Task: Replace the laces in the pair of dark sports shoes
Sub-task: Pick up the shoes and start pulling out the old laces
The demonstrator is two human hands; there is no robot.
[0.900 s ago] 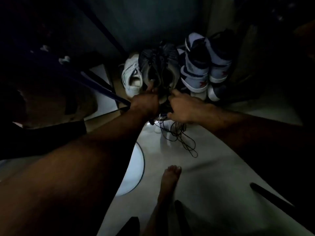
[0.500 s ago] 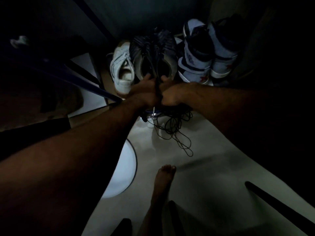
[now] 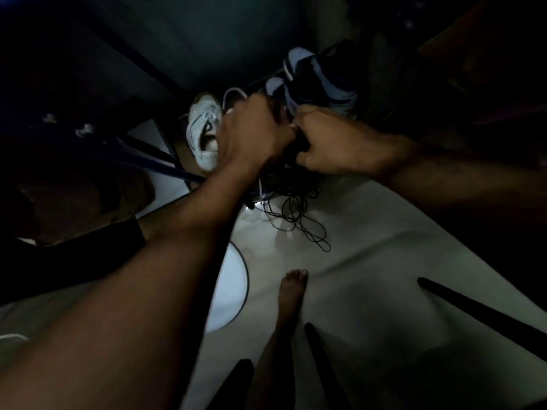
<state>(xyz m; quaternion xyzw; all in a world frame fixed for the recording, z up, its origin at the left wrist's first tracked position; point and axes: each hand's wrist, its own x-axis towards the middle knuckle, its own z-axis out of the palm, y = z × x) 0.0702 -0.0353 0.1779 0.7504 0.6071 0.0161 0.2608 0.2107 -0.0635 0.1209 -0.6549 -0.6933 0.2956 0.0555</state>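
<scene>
Dim light, much lost in shadow. Both hands meet at upper centre of frame, above the floor (image 3: 370, 261). Left hand (image 3: 251, 137) has fingers curled over sth dark beneath it; right hand (image 3: 331, 143) is fisted w/ fingers curled round a dark thing between the 2 hands, prob. part of the dark sports shoes (image 3: 300, 143), but these are almost wholly hidden under the hands, so can't tell exactly what each grips. Knuckles of the 2 hands near touching.

Just below the hands, a loose tangle of thin black laces (image 3: 299, 211) lies on the pale floor, loops trailing toward lower right.

Left of the left hand: a white sneaker (image 3: 201, 134), opening facing up, on the floor. Upper right of the hands: a blue-and-white high-top pair (image 3: 322, 81), close behind the right hand.

Lower centre: a bare foot (image 3: 291, 291), toes pointing up-frame. Left of it, a white round disc w/ dark rim (image 3: 233, 285), partly covered by the left forearm.
</scene>
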